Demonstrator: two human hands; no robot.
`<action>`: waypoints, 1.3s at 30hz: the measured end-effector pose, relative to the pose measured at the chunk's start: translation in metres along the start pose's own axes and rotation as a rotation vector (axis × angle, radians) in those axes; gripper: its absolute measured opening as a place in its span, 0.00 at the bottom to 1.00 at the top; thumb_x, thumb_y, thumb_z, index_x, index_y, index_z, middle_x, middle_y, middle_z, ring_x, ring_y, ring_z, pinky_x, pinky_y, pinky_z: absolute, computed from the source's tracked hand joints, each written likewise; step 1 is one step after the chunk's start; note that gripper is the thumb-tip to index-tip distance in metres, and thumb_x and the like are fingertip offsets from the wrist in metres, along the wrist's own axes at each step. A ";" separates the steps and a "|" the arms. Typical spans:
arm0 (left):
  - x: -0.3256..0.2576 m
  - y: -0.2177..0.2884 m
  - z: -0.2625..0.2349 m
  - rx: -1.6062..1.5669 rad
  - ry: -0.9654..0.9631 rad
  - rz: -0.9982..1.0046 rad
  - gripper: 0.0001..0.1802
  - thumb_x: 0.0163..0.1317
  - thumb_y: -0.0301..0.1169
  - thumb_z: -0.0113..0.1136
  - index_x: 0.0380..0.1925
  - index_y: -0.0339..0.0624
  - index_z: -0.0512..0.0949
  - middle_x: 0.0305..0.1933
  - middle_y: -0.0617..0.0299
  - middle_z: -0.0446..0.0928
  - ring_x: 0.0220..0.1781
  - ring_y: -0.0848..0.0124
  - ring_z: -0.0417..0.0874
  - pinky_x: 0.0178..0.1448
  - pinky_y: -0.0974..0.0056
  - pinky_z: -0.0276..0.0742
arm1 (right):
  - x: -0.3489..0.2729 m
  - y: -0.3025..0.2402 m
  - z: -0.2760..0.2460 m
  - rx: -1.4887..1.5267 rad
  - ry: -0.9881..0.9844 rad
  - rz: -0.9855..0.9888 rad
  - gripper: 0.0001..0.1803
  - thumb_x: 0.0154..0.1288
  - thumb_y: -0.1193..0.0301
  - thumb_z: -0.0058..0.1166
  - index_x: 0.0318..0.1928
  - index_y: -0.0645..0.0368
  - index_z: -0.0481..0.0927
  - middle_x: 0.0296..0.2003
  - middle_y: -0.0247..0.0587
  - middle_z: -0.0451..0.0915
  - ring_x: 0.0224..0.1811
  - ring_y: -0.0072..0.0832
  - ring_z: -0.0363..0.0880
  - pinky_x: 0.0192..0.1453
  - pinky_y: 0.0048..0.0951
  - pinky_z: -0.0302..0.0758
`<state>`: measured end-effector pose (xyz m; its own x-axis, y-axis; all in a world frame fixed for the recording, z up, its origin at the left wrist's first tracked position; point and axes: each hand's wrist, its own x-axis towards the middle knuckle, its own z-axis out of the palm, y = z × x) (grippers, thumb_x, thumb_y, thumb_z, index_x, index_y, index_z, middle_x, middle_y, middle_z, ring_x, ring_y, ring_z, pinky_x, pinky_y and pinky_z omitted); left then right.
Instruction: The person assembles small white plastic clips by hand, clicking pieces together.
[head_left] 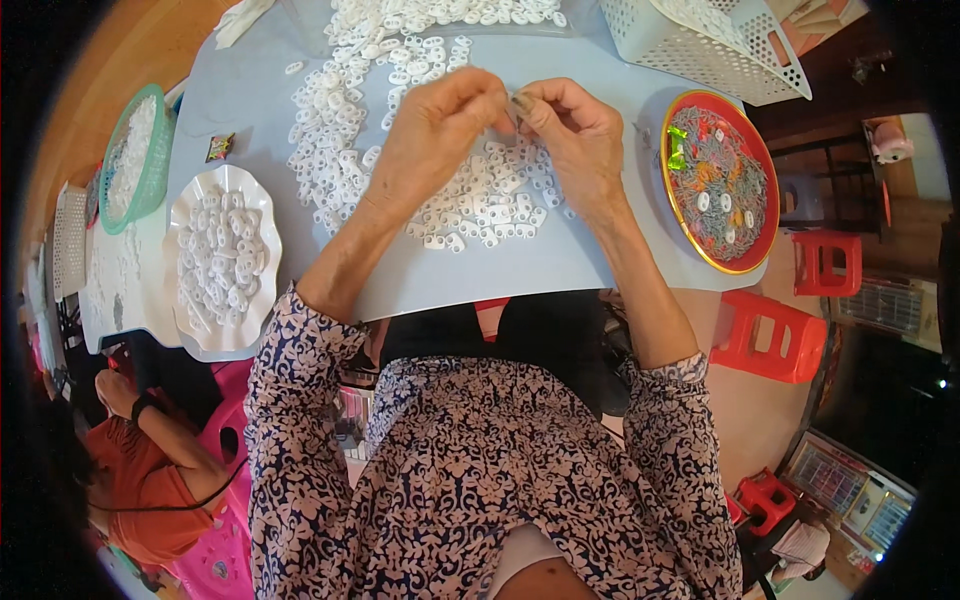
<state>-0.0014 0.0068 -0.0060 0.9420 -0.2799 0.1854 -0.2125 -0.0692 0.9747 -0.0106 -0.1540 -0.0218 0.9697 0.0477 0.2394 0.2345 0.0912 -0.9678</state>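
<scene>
Above the middle of the table my left hand point(455, 125) and my right hand point(577, 135) meet, their fingertips pinched close together. Whatever they hold is too small and too covered by the fingers to make out. Beneath and around them lie many small white plastic pieces with holes point(480, 205), loosely heaped. A second spread of the same pieces point(325, 120) is to the left of my left hand. Beside my right hand stands a red bowl with a gold rim point(672, 185), full of thin grey pieces, with some orange bits and a few white pieces on top.
A white wavy-edged dish point(268, 270) of white pieces is at the table's left, near a small wrapped packet point(220, 147). Farther left is a green basket point(155, 190). A white perforated basket point(690, 62) stands far right. Red stools point(770, 335) and another seated person point(165, 450) flank me.
</scene>
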 end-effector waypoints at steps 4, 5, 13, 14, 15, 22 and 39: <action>0.013 0.011 -0.041 0.309 0.154 0.193 0.07 0.62 0.26 0.51 0.34 0.38 0.78 0.27 0.65 0.79 0.26 0.82 0.70 0.31 0.73 0.66 | 0.001 -0.009 -0.003 0.069 0.064 0.028 0.06 0.66 0.73 0.53 0.36 0.65 0.79 0.28 0.34 0.81 0.27 0.16 0.76 0.32 0.16 0.73; 0.015 0.018 -0.046 0.414 0.153 0.195 0.07 0.62 0.26 0.50 0.33 0.37 0.78 0.27 0.64 0.78 0.26 0.81 0.70 0.31 0.72 0.67 | 0.001 -0.006 -0.006 0.074 0.073 0.060 0.06 0.65 0.73 0.54 0.37 0.65 0.79 0.28 0.34 0.81 0.27 0.15 0.76 0.32 0.16 0.73; 0.002 -0.002 -0.032 1.000 -0.126 0.408 0.08 0.49 0.25 0.62 0.30 0.35 0.77 0.39 0.50 0.71 0.49 0.54 0.69 0.51 0.57 0.71 | 0.000 -0.002 -0.005 -0.044 -0.003 0.038 0.08 0.61 0.74 0.57 0.39 0.66 0.81 0.27 0.32 0.80 0.27 0.13 0.74 0.31 0.15 0.71; 0.002 -0.004 -0.032 1.000 -0.128 0.408 0.08 0.49 0.25 0.62 0.30 0.35 0.77 0.39 0.50 0.71 0.49 0.54 0.69 0.51 0.57 0.71 | -0.001 -0.002 -0.005 -0.052 -0.007 0.037 0.08 0.61 0.75 0.57 0.39 0.66 0.82 0.27 0.31 0.80 0.27 0.13 0.73 0.31 0.15 0.71; 0.002 -0.004 -0.031 0.984 -0.131 0.392 0.07 0.49 0.24 0.61 0.30 0.35 0.76 0.39 0.50 0.71 0.49 0.54 0.69 0.51 0.57 0.71 | -0.001 -0.001 -0.005 -0.059 -0.012 0.036 0.08 0.61 0.76 0.57 0.39 0.66 0.82 0.27 0.31 0.80 0.27 0.13 0.73 0.32 0.15 0.71; 0.001 -0.008 -0.026 0.927 -0.127 0.396 0.06 0.48 0.21 0.59 0.29 0.33 0.75 0.38 0.51 0.70 0.50 0.52 0.68 0.52 0.57 0.70 | -0.002 -0.001 -0.002 -0.047 -0.032 0.025 0.08 0.62 0.78 0.55 0.41 0.65 0.82 0.27 0.30 0.80 0.28 0.13 0.72 0.34 0.17 0.73; 0.006 -0.003 -0.024 0.187 -0.154 -0.089 0.13 0.64 0.35 0.46 0.33 0.37 0.75 0.28 0.63 0.76 0.32 0.77 0.71 0.37 0.70 0.65 | -0.003 -0.002 -0.001 -0.151 -0.145 -0.077 0.13 0.59 0.81 0.52 0.46 0.63 0.75 0.30 0.32 0.80 0.27 0.12 0.72 0.32 0.16 0.71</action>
<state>0.0113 0.0279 -0.0045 0.9115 -0.4062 0.0647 -0.1882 -0.2719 0.9437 -0.0144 -0.1555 -0.0203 0.9312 0.1902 0.3108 0.3253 -0.0497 -0.9443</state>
